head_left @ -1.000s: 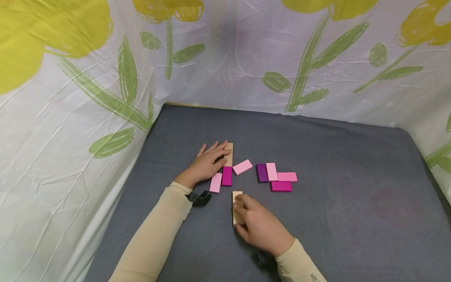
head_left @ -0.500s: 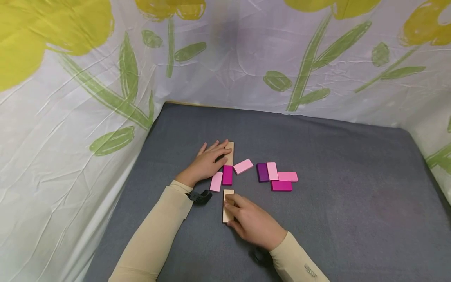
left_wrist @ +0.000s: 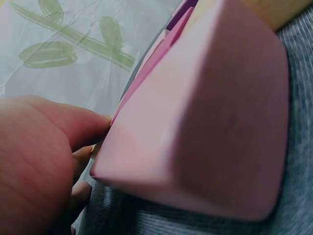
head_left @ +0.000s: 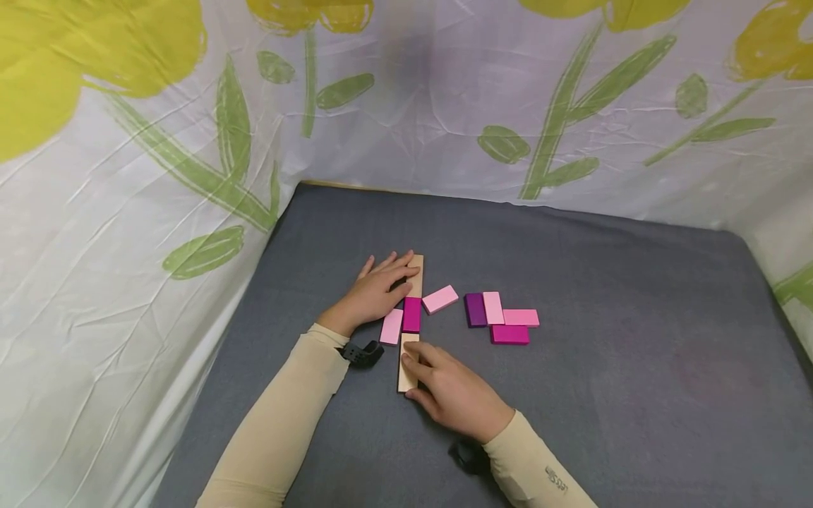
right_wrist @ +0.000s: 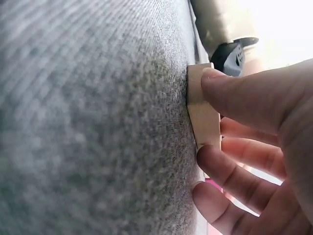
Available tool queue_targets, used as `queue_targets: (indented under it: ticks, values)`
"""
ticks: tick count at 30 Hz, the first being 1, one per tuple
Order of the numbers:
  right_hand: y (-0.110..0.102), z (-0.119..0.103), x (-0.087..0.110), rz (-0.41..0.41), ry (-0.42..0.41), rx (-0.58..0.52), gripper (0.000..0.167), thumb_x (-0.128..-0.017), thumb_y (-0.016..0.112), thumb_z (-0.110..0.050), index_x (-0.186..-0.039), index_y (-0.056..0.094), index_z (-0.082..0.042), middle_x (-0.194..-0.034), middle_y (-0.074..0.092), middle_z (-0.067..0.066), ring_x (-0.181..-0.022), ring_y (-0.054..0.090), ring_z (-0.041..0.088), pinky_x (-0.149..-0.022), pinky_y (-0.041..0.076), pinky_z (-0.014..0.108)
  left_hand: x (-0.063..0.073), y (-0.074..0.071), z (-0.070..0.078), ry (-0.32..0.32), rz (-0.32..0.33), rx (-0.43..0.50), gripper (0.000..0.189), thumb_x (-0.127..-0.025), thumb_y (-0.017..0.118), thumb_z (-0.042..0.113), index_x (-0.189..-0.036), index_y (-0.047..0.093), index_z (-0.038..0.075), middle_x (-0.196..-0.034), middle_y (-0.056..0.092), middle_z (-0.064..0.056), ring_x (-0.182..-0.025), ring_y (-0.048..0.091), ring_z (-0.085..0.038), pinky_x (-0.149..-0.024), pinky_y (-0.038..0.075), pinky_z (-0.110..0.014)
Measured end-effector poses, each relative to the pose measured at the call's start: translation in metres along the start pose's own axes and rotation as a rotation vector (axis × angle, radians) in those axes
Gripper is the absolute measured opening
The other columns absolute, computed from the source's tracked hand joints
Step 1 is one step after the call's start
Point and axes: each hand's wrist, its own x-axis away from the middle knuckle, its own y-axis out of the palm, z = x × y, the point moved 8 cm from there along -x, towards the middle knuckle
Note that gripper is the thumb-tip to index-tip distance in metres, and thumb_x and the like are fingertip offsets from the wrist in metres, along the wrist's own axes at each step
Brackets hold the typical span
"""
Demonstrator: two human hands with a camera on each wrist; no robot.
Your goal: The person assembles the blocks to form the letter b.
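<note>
- Pinching a pale wooden rectangular block (head_left: 407, 382), the nearer right hand (head_left: 454, 395) has it at ten o'clock, long axis twelve to six, on grey woven cloth (head_left: 603, 409).
- Apparently touching its twelve-o'clock end: a smooth magenta rectangular block (head_left: 411, 315).
- Left hand (head_left: 370, 296): straight, spread fingers touch a farther wooden rectangular block (head_left: 417, 285).

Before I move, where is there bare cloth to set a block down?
Widest: the cloth right of the four-block cluster; also the strip between cluster and curtain. Crowded: from left hand to right hand, among the wooden blocks and pink blocks.
</note>
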Motion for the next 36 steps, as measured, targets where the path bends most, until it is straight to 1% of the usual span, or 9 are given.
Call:
queue_targets:
  ticks: [8,14,28,36]
  values:
    - [0.0009,0.0018,-0.0008,0.005,0.018,0.012,0.051,-0.095,0.081,-0.026,-0.137,0.068,0.001,-0.146,0.058,0.014,-0.130,0.061,0.025,-0.109,0.052,0.040,-0.0007,0.0014,-0.0021,0.003,0.010,0.000,0.047,-0.112,0.050,0.032,-0.157,0.052,0.018,-0.173,0.027,0.003,-0.163,0.016,-0.026,-0.130,-0.008,-0.054]
    - [0.0017,0.0038,-0.0008,-0.008,0.030,0.008,0.051,-0.096,0.080,-0.027,-0.138,0.068,-0.001,-0.147,0.057,0.014,-0.132,0.060,0.026,-0.111,0.051,0.040,-0.0008,0.0017,-0.0034,0.005,0.011,0.003,0.047,-0.113,0.049,0.032,-0.158,0.052,0.018,-0.173,0.026,0.004,-0.163,0.016,-0.025,-0.130,-0.008,-0.053]
    - [-0.0005,0.0036,-0.0012,-0.011,0.034,-0.012,0.052,-0.096,0.080,-0.027,-0.139,0.067,0.000,-0.147,0.057,0.015,-0.133,0.059,0.027,-0.111,0.050,0.041,-0.0010,0.0007,-0.0004,0.012,0.008,0.018,0.047,-0.112,0.050,0.031,-0.157,0.052,0.017,-0.173,0.027,0.003,-0.162,0.017,-0.026,-0.130,-0.008,-0.054]
    - [0.0014,0.0058,-0.0019,-0.008,0.033,-0.009,0.052,-0.096,0.080,-0.027,-0.138,0.068,0.000,-0.147,0.058,0.014,-0.134,0.059,0.027,-0.112,0.050,0.041,-0.0016,0.0009,-0.0029,0.012,0.008,0.008,0.047,-0.112,0.050,0.032,-0.157,0.052,0.018,-0.173,0.026,0.003,-0.163,0.016,-0.026,-0.130,-0.008,-0.054]
